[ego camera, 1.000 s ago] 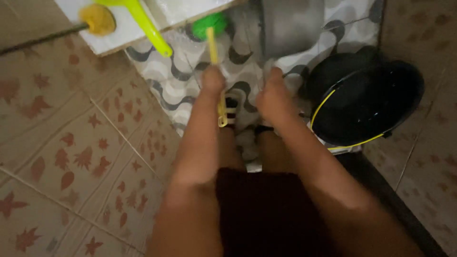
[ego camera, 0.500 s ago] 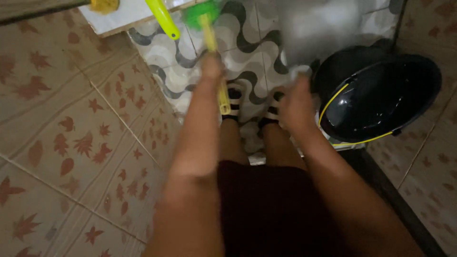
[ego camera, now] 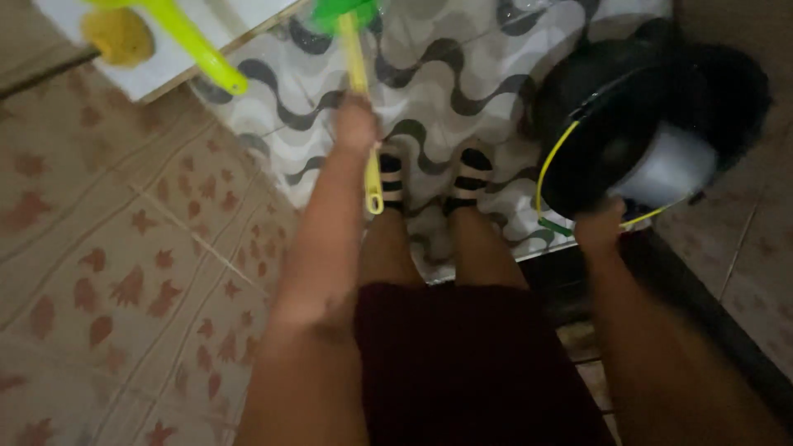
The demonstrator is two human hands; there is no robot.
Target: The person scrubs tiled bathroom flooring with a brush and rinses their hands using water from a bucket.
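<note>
Yellow brush handle (ego camera: 363, 124) with its green head (ego camera: 347, 12) at the top centre of the frame sits clamped in the left hand (ego camera: 355, 124), while the right hand (ego camera: 599, 231), right of centre, curls its fingers on the rim of the black bucket (ego camera: 628, 124) at upper right.

Left hand (ego camera: 355, 124) wrapped round yellow handle (ego camera: 363, 124) of a brush w/ green head (ego camera: 343, 12), head at top edge of frame, handle end hanging down by the feet. Right hand (ego camera: 600, 227) gripping rim of black bucket (ego camera: 636, 124), yellow wire bail on it, white container (ego camera: 665, 169) inside. Floor: wavy grey/white tiles (ego camera: 462, 74). Wall on person's left: tan leaf-print tiles (ego camera: 124, 272). Second lime-green handle (ego camera: 194, 45) + yellow sponge (ego camera: 120, 35) top left. Striped sandals (ego camera: 429, 177) on both feet.
</note>
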